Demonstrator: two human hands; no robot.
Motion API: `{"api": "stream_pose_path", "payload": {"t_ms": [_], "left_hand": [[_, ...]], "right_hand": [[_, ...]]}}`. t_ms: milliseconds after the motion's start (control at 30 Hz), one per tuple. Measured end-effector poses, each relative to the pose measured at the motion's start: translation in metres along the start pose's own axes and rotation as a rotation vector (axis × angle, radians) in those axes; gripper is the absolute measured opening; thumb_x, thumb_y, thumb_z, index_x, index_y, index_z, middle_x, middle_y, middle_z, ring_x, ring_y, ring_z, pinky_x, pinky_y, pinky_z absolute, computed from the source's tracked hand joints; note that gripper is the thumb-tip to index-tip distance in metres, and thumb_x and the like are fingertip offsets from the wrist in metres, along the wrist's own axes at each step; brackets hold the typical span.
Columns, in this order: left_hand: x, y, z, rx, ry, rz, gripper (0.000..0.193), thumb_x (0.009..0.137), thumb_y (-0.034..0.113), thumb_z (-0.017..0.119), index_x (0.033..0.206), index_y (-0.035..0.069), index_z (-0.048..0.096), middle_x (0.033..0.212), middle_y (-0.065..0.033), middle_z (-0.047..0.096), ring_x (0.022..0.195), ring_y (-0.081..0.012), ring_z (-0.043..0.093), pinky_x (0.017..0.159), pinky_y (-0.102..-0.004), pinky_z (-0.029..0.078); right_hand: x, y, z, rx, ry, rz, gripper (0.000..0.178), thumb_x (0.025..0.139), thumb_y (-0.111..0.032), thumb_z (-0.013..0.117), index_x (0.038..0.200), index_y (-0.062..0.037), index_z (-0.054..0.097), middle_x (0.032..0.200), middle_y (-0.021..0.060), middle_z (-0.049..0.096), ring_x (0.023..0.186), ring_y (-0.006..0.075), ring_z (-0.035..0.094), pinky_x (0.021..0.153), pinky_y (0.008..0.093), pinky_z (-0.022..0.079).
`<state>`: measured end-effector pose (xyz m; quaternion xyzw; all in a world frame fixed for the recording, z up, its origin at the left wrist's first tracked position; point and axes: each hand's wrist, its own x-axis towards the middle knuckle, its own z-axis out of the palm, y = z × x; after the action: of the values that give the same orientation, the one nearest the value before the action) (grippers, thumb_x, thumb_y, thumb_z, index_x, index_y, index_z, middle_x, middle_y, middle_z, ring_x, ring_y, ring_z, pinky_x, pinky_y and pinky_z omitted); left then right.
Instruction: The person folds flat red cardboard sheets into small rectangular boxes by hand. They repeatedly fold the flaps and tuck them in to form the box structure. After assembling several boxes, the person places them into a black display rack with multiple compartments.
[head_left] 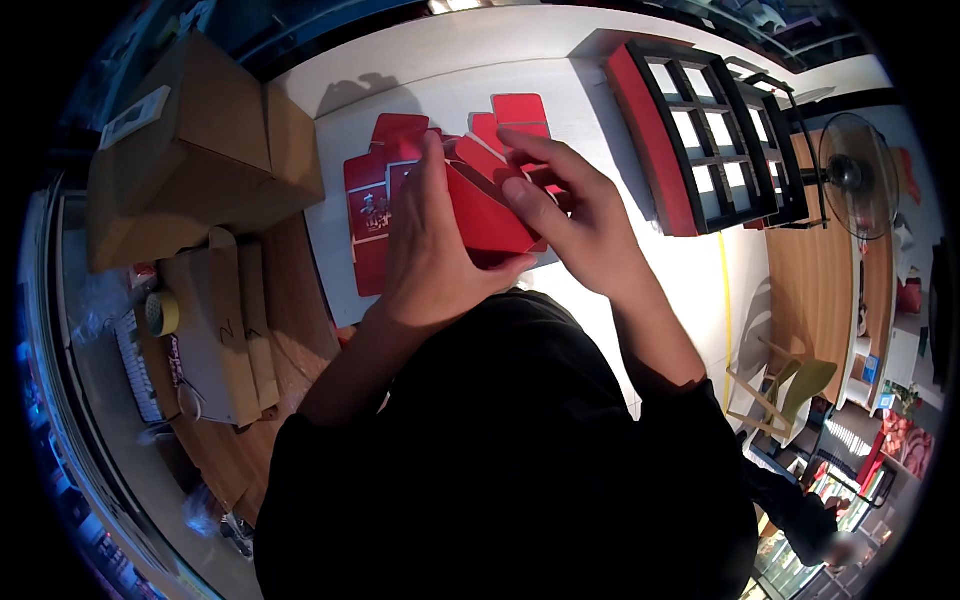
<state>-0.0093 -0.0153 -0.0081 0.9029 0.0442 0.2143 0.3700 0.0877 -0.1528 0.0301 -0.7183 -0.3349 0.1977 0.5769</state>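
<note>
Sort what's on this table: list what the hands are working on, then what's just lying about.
In hand:
- red box, held by left hand and right hand
- flat red box blanks on the white table

Lying about:
- brown cartons
- yellow tape roll
- red-and-black divider tray
- fan

Left hand (432,250): wrapped around the near side of a red folded carton (487,205), thumb at its lower edge.
Right hand (575,215): fingers pressing on the carton's top flaps.
Beneath: flat red carton blanks (368,215) lie spread on the white table (560,90).
Left side: big brown cardboard box (190,150), yellow tape roll (163,313).
Right side: red-and-black gridded rack (700,135), black fan (858,175).
</note>
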Motion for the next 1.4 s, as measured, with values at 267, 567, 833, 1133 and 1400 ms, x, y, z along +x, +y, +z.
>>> {"api": "stream_pose_path", "payload": {"t_ms": [267, 567, 833, 1133, 1400], "left_hand": [[0.005, -0.003, -0.004, 0.064, -0.004, 0.103, 0.12, 0.057, 0.029, 0.085, 0.14, -0.007, 0.007, 0.133, -0.0319, 0.029, 0.118, -0.0444, 0.039, 0.096, -0.0516, 0.035], [0.007, -0.003, -0.009, 0.016, -0.04, 0.019, 0.119, 0.06, 0.03, 0.083, 0.141, -0.006, 0.005, 0.134, -0.032, 0.028, 0.121, -0.0454, 0.036, 0.099, -0.0507, 0.035], [0.022, -0.019, -0.029, -0.504, -0.253, 0.106, 0.058, 0.083, 0.014, 0.067, 0.134, 0.01, 0.04, 0.131, -0.0149, 0.043, 0.124, -0.0296, 0.042, 0.099, -0.0406, 0.039], [0.021, -0.001, -0.017, -0.65, -0.062, 0.025, 0.031, 0.082, -0.001, 0.065, 0.111, 0.005, 0.056, 0.125, -0.0112, 0.051, 0.116, -0.0198, 0.05, 0.089, -0.0308, 0.047], [0.02, -0.008, -0.004, -0.769, -0.11, 0.103, 0.024, 0.084, 0.0, 0.061, 0.108, 0.001, 0.059, 0.123, -0.0159, 0.054, 0.116, -0.0238, 0.05, 0.097, -0.0342, 0.04]], "right_hand": [[0.007, 0.001, 0.005, -0.157, 0.006, -0.171, 0.038, 0.088, -0.01, 0.058, 0.125, -0.0053, 0.055, 0.098, 0.0153, 0.058, 0.081, 0.022, 0.055, 0.071, 0.0299, 0.046], [0.003, 0.003, 0.012, -0.371, -0.081, -0.291, 0.053, 0.088, -0.024, 0.06, 0.137, -0.0122, 0.043, 0.118, 0.0213, 0.05, 0.108, 0.035, 0.052, 0.088, 0.0394, 0.046], [0.002, 0.019, -0.011, -0.116, -0.174, -0.319, 0.041, 0.085, -0.016, 0.063, 0.125, -0.0076, 0.056, 0.121, 0.0208, 0.055, 0.11, 0.0294, 0.055, 0.085, 0.0372, 0.049], [-0.007, 0.029, -0.024, 0.11, -0.05, -0.332, 0.031, 0.08, -0.003, 0.065, 0.11, -0.0029, 0.064, 0.124, 0.0183, 0.053, 0.109, 0.0267, 0.056, 0.085, 0.0337, 0.05], [-0.019, 0.026, -0.031, 0.127, 0.063, -0.371, 0.032, 0.082, -0.002, 0.062, 0.114, -0.0028, 0.061, 0.114, 0.0142, 0.058, 0.104, 0.0248, 0.056, 0.087, 0.034, 0.046]]}}
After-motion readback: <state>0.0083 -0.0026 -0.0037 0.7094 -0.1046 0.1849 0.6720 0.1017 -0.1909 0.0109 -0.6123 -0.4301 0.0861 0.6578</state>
